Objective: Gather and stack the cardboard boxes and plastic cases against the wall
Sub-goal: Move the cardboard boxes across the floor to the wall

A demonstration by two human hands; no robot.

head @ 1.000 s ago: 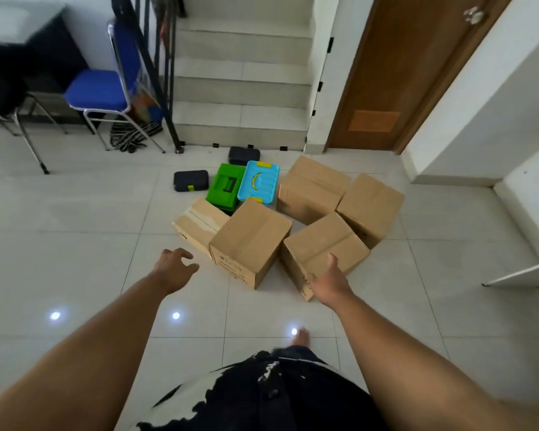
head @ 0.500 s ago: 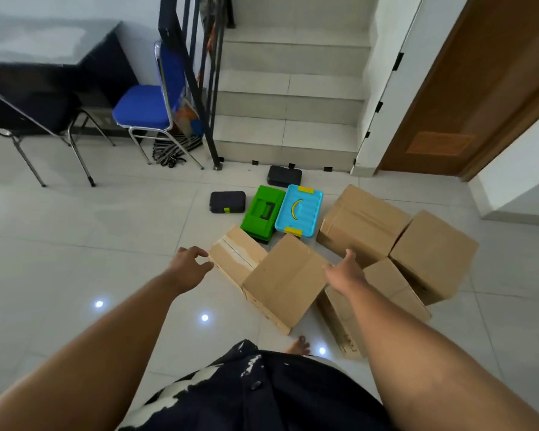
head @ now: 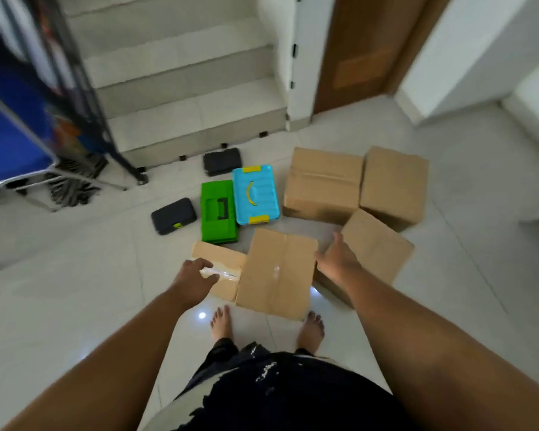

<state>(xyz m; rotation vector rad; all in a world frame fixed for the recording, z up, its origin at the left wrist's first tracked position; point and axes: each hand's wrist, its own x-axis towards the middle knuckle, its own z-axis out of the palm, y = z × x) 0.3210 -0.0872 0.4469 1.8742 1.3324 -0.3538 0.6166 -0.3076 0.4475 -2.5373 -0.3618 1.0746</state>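
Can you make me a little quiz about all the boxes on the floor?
1. How many cardboard boxes lie on the floor?
2. True or false: the blue case sits right beside the green case.
3. Which box are both hands reaching for: (a) the nearest box, by the person's feet, (b) one by the door?

Key
1. Five.
2. True.
3. (a): the left hand and right hand are open at either side of it.

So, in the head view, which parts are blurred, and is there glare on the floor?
Head view: the blue chair and railing at left are motion-smeared; the boxes are sharper. A bright light reflection glares on the tiles beside the left foot; wide-angle bending shows at the edges.
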